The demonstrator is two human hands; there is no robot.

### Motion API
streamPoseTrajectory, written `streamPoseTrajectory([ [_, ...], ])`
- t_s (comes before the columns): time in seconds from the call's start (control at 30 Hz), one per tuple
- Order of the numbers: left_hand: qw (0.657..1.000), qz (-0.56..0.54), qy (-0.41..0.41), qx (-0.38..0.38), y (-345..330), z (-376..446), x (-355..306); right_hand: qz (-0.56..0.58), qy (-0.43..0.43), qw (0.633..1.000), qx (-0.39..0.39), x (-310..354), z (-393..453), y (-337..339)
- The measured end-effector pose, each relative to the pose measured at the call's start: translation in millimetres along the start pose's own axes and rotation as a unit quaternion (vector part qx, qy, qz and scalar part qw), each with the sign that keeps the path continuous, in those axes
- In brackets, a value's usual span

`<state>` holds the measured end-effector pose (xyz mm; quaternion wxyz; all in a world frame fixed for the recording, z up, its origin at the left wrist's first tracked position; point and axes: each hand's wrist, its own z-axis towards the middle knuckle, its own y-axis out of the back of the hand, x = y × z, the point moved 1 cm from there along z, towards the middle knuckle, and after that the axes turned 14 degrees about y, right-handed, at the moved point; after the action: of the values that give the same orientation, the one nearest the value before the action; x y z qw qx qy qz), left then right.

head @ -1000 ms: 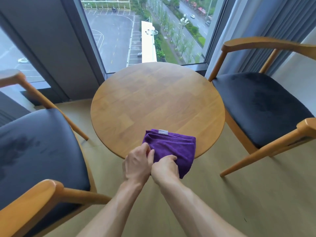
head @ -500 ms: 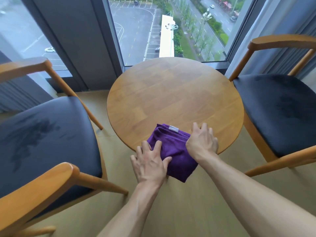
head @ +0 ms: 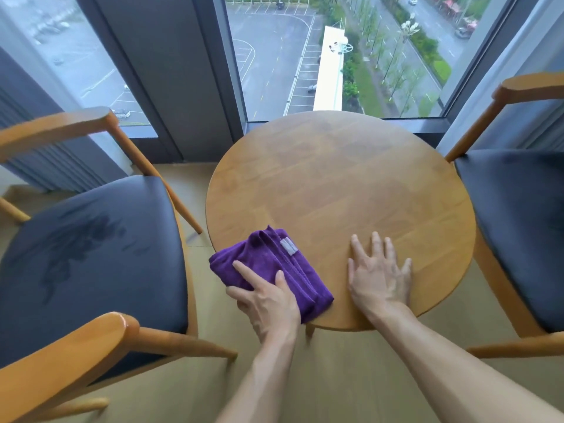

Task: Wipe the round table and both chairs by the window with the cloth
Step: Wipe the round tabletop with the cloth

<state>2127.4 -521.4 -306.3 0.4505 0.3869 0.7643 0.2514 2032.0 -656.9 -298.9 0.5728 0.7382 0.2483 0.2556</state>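
Cloth (head: 268, 270), purple, folded, with a grey tag, lies at the near left edge of the round wooden bench (head: 351, 184), one corner overhanging; our left hand (head: 268, 303) rests on its near part, fingers (head: 244, 271) straight and slightly spread. Our right hand (head: 380, 277) lies flat on bare wood just beside it, fingers spread. Left chair (head: 91, 248) and right chair (head: 518, 215), dark-seated, flank the bench by the window (head: 305, 56).

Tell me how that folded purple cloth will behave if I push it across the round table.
The purple cloth looks soft and floppy, so its folded layers may bunch or unfold. The left hand pressing flat should help. It probably slides easily on the smooth round table.
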Motion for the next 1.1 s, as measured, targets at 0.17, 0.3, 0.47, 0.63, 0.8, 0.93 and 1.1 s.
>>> streamPoseTrajectory([
  [0.17, 0.995, 0.063, -0.028, -0.074, 3, 44, -12, 0.014, 0.045, 0.999, -0.012, 12, 22, 6],
  [0.3, 0.976, 0.158, -0.080, -0.123, 16, 101, -39, -0.003, 0.056, 0.998, -0.017, 8, 24, 5],
  [0.47, 0.957, 0.228, -0.113, -0.138, 20, 168, -82, -0.017, 0.082, 0.995, -0.045, 3, 36, 13],
  [0.63, 0.935, 0.291, -0.157, -0.129, 7, 192, -121, -0.007, 0.100, 0.994, -0.043, -2, 47, 11],
  [0.8, 0.884, 0.338, -0.311, -0.085, -45, 126, -146, -0.001, 0.104, 0.994, -0.032, -7, 61, 22],
  [0.93, 0.842, 0.354, -0.402, -0.062, -62, 68, -122, 0.017, 0.085, 0.996, -0.025, -14, 81, 38],
  [1.1, 0.858, 0.374, -0.340, -0.087, -8, 103, -79, 0.014, 0.049, 0.999, 0.019, -28, 113, 51],
])
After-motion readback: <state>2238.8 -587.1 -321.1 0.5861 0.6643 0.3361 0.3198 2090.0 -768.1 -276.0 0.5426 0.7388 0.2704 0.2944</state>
